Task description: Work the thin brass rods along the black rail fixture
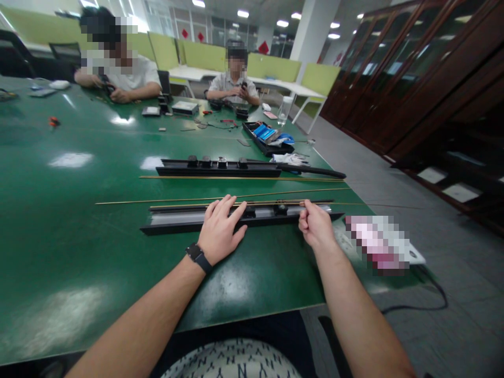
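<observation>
In front of me on the green table (pixel 98 262) lies a long black rail (pixel 177 229) with a silvery inner channel and small black fittings (pixel 280 209) in it. My left hand (pixel 220 231) rests across the rail, palm down with fingers spread. My right hand (pixel 318 226) is closed in a pinch at the rail's right part, on a thin brass-coloured rod (pixel 354 203) running along the rail's far edge. Just beyond, a second thin rod (pixel 129 202) lies slightly slanted. A third rod (pixel 177 177) lies farther off, beside another black rail (pixel 216 172) carrying several small blocks.
A black tray (pixel 268 147) with blue items and a pair of light gloves (pixel 291 160) lie beyond. At right is a white power strip (pixel 415 255) with a black cable. Two people sit across the table, holding small objects. Dark wooden cabinets (pixel 378 79) stand right.
</observation>
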Demonstrator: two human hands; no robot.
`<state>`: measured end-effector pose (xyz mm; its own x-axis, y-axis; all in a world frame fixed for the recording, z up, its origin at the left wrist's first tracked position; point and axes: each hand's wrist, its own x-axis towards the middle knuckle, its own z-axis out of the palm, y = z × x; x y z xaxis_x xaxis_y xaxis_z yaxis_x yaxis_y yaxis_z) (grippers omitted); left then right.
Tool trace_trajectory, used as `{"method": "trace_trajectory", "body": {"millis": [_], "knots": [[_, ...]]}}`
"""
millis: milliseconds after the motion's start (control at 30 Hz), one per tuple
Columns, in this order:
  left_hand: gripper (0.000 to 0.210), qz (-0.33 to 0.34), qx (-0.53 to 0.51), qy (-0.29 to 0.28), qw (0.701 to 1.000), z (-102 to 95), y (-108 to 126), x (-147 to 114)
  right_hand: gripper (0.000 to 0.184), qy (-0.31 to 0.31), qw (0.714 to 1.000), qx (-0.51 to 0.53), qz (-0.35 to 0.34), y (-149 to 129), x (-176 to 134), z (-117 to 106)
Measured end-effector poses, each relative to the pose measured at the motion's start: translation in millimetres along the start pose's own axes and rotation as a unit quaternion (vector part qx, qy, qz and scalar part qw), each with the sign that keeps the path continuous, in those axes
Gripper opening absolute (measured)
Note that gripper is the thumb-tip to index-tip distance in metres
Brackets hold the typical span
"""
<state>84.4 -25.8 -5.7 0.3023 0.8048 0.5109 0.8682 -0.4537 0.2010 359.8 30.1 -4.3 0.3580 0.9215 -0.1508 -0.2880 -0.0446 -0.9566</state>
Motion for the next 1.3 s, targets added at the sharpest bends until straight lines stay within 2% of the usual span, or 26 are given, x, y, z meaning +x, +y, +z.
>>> {"method": "trace_trajectory", "body": {"millis": [267, 700, 1033, 1300], "knots": [[0.053, -0.001, 0.0, 0.001, 1.0, -0.1, -0.6, 0.1, 0.027, -0.025, 0.999, -0.021, 0.01, -1.0, -2.2, 0.8], [0.054, -0.001, -0.004, 0.0, 1.0, 1.2, -1.0, -0.1, 0.024, 0.009, 1.0, 0.01, 0.001, 2.3, 3.2, -1.5], [0.054, -0.002, 0.001, 0.004, 1.0, 2.1, -0.8, -0.1, 0.02, -0.005, 1.0, -0.006, 0.006, 0.1, 0.5, -1.2], [0.054, -0.002, -0.007, 0.009, 1.0, 2.2, -0.7, -0.2, 0.031, -0.033, 0.999, -0.025, 0.001, 0.5, -1.7, -1.9]]}}
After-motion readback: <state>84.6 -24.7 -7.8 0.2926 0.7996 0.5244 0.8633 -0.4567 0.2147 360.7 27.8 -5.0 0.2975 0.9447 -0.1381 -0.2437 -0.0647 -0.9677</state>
